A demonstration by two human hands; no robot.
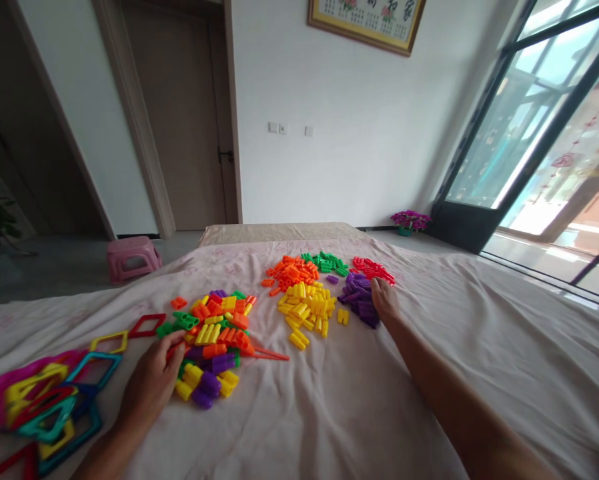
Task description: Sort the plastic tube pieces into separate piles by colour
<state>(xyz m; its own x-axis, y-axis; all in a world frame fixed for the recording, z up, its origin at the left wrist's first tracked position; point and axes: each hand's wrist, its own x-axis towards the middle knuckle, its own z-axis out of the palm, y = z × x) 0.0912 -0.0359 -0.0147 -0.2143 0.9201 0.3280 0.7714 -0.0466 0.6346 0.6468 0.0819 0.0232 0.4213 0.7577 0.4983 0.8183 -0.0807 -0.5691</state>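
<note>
A mixed pile of small plastic pieces (214, 333) in several colours lies on the pink bed sheet (329, 413). My left hand (152, 380) rests at its left edge, fingers curled among the pieces; what they grip is hidden. Beyond it lie sorted heaps: orange (290, 272), green (325, 262), red (373, 269), yellow (309, 308) and purple (358, 298). My right hand (383, 300) reaches far out and touches the right side of the purple heap, its fingers bent down over the pieces.
Coloured plastic diamond frames (59, 400) lie at the left on the sheet. A pink stool (132, 257) stands on the floor beyond the bed, near a brown door (184, 113). A glass sliding door (539, 133) fills the right, with a flower pot (409, 221) beside it.
</note>
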